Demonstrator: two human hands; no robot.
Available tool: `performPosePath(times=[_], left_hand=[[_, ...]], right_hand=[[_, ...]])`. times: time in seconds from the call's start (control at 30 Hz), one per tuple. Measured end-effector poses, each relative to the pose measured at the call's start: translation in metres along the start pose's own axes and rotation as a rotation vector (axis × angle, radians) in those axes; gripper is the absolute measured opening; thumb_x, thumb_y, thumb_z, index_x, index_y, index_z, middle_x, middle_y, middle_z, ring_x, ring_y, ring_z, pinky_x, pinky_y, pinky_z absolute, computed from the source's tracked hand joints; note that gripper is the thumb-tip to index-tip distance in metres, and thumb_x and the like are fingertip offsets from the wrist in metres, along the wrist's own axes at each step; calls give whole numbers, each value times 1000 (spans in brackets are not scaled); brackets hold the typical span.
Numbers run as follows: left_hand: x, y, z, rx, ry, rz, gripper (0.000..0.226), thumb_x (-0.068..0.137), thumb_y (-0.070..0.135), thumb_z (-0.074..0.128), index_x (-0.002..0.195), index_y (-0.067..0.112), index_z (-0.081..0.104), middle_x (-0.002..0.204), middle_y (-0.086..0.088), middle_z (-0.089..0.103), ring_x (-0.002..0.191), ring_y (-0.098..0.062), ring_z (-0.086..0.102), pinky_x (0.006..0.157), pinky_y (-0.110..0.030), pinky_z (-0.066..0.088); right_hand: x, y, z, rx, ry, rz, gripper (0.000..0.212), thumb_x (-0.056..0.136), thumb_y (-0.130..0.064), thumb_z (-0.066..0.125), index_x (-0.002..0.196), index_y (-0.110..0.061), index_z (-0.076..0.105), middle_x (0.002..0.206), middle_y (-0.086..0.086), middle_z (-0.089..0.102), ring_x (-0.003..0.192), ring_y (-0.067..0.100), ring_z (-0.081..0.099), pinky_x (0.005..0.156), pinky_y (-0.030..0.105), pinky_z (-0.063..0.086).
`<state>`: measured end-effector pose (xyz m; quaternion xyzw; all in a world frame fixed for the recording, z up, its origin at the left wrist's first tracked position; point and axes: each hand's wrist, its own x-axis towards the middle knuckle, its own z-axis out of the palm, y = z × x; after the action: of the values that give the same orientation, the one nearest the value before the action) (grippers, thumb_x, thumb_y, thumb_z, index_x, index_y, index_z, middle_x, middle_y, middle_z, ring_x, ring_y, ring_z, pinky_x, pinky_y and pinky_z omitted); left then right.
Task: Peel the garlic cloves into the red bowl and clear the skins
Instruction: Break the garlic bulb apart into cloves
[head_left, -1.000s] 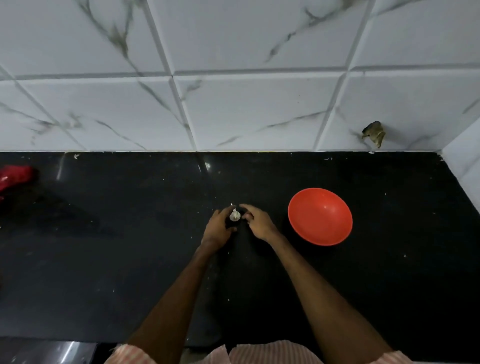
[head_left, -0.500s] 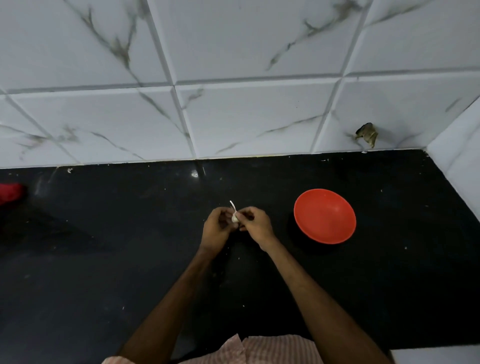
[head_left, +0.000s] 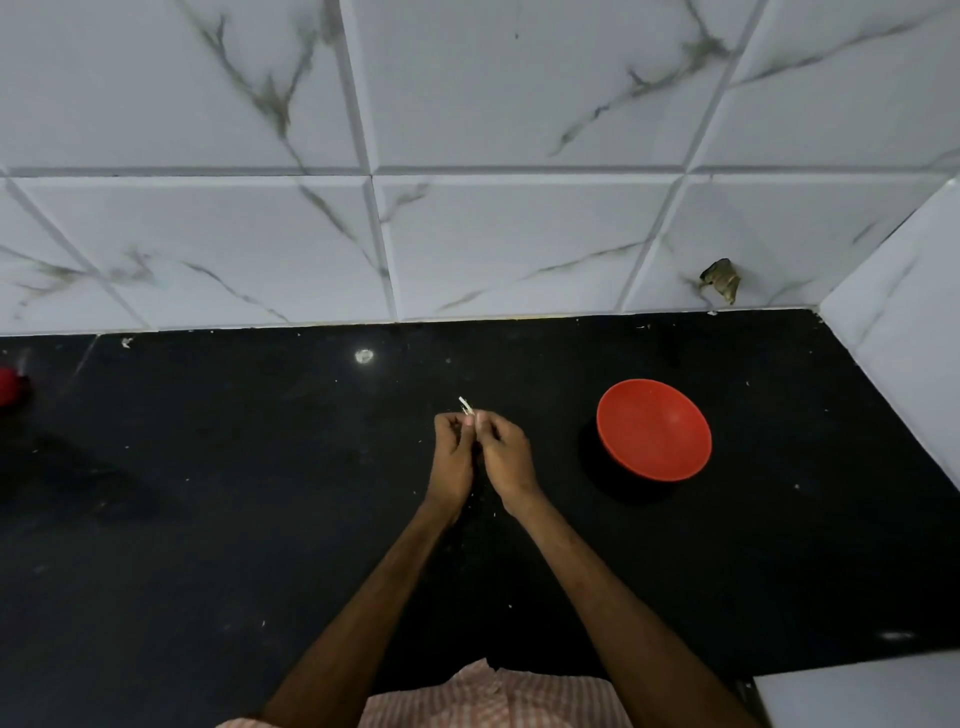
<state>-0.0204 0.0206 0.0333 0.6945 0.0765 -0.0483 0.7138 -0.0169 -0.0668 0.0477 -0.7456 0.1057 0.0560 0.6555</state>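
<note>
Garlic clove (head_left: 466, 406) pinched btwn left hand (head_left: 453, 457) & right hand (head_left: 506, 457); red bowl (head_left: 653, 428) apart, rightward.

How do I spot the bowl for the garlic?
Look at the black counter below the white tiled wall. Right of the right hand sits the red bowl. It is round and open, unlike the red thing at the far left edge.

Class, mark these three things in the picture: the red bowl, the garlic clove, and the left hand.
red bowl (head_left: 653, 431), head view, bare inner surface.
garlic clove (head_left: 465, 405), head view, pale tip sticking up.
left hand (head_left: 453, 460), head view, back of the hand.
</note>
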Motion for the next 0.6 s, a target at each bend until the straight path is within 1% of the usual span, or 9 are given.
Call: performPosePath(times=[0.13,0.27,0.33,0.4,0.47,0.5,0.53,0.6], left_hand=[[-7,-3,-5,108,6,59,9,108,14,35,112,8,40,96,0,57,72,8,59,65,-16,51],[-11,-1,-5,127,28,95,8,107,12,39,110,4,39,93,2,57,70,9,59,62,-15,50],[-11,-1,-9,117,23,99,7,107,13,39,110,6,40,94,2,58,73,8,60,64,-16,51],[-8,-5,-13,67,14,47,6,108,15,38,107,11,42,96,-1,59,75,3,59,66,-20,51],[-2,-12,-17,-3,-6,-30,11,108,22,37,104,17,45,97,-7,60,80,-10,58,68,-27,50],[1,-13,-18,-47,-8,-81,14,109,24,36,104,16,47,96,-7,60,80,-13,58,68,-29,50],[3,-13,-20,-91,-8,-130,18,109,25,36,104,14,49,93,-7,61,78,-14,59,65,-27,50],[6,-11,-21,-169,-5,-190,26,109,24,34,108,9,55,84,-4,63,69,-9,61,56,-22,49]], right_hand=[[-6,-2,9,-93,95,22,26,106,-20,47,110,-15,72,101,-4,71,97,5,67,84,21,54],[-5,-3,23,-85,244,34,26,104,-14,47,94,-12,71,89,0,70,86,11,68,76,27,57],[0,-2,26,-79,268,46,25,103,-12,48,92,-10,70,87,3,69,84,14,68,75,31,58],[5,1,25,-76,247,66,27,105,-18,47,94,-12,70,88,3,70,83,14,68,76,32,57],[11,5,21,-89,202,68,29,107,-26,45,97,-16,71,90,0,71,85,13,69,78,32,56],[15,7,18,-94,165,76,28,106,-28,46,99,-17,71,92,-1,72,87,13,69,79,31,57],[19,9,15,-91,125,86,26,106,-28,49,101,-17,71,93,-2,72,88,13,70,80,31,57],[24,14,10,-22,54,122,22,104,-26,54,105,-14,72,96,1,74,88,16,71,82,34,60]])
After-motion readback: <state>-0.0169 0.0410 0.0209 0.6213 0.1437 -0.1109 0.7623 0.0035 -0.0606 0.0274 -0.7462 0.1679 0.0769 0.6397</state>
